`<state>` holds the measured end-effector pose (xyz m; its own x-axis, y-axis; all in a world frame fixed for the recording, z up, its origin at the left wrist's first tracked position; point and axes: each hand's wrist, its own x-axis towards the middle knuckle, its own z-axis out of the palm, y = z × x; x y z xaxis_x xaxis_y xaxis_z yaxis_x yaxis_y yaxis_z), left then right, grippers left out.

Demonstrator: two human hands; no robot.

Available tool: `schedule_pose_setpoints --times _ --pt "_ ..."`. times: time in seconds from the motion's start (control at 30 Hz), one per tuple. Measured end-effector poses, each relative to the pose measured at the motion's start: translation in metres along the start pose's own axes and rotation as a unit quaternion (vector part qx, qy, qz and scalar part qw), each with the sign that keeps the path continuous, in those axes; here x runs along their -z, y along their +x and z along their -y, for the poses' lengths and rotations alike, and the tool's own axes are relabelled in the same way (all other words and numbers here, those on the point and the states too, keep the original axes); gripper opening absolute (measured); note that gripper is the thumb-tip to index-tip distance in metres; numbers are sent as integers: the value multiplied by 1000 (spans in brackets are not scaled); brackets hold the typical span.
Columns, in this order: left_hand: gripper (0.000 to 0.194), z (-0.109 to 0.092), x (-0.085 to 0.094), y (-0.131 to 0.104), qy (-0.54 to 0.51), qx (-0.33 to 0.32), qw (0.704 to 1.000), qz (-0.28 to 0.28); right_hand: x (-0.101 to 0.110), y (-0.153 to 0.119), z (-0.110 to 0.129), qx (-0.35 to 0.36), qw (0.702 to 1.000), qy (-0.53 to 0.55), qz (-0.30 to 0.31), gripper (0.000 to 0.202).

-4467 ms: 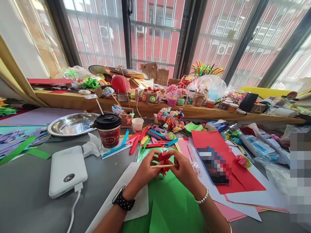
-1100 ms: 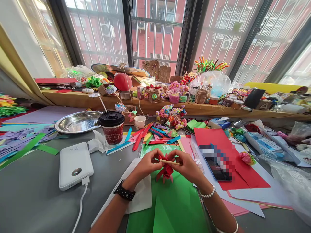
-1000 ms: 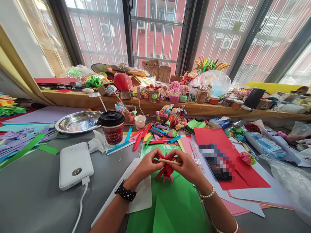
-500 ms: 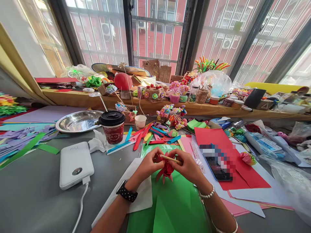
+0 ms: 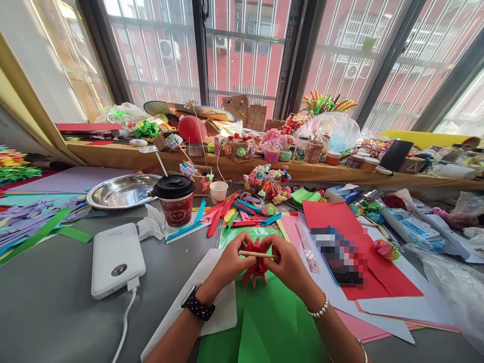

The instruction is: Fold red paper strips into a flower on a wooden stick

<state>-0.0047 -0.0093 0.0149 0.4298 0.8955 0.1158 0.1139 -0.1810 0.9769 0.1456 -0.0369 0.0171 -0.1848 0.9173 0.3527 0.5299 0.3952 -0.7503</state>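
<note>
head view: fingers of left hand [image 5: 229,263] and right hand [image 5: 288,261] pinch a thin stick [image 5: 258,254]; between those fingertips, red paper flower [image 5: 257,268] has petals seemingly formed, what remains unclear.

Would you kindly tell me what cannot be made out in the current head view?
All in the head view:
Red paper flower: sides partly hidden by left hand and right hand; slim pale wooden stick crosses its front.
Black phone with blue edge: screen partly pixelated.
Dark red paper cup: contents hidden by black plastic lid.
White cable: far end cut off by bottom edge.
</note>
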Motion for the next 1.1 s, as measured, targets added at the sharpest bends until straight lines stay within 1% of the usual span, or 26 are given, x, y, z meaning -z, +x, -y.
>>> schedule_pose_setpoints --times 0.07,0.17,0.23,0.3,0.37,0.47,0.63,0.8,0.97,1.1 --pt "15 2 0 1 -6 8 1000 -8 -1 0 1 5 1000 -10 -15 21" --pt "20 4 -1 3 -49 7 999 -13 0 1 0 0 999 -7 -49 19" --pt "30 5 -2 4 -75 7 997 -1 1 1 -1 -8 997 16 -74 17" --pt "33 6 -3 5 -90 15 995 29 2 2 -3 -12 995 43 -87 14" --pt "30 6 -3 5 -96 25 994 50 3 2 -3 -12 995 54 -81 13" --pt "26 5 -3 5 -91 42 994 53 7 2 -3 -8 998 39 -57 16" --pt "28 6 -2 5 -105 67 990 73 12 2 -5 -8 999 33 -28 19" --pt "28 8 0 5 -104 84 988 76 16 4 -4 -26 999 36 8 18" --pt "28 8 0 5 -107 94 988 66 14 3 0 -20 1000 17 -7 12" --pt "31 11 -1 6 -145 103 983 55 8 1 1 16 999 -34 -32 11"
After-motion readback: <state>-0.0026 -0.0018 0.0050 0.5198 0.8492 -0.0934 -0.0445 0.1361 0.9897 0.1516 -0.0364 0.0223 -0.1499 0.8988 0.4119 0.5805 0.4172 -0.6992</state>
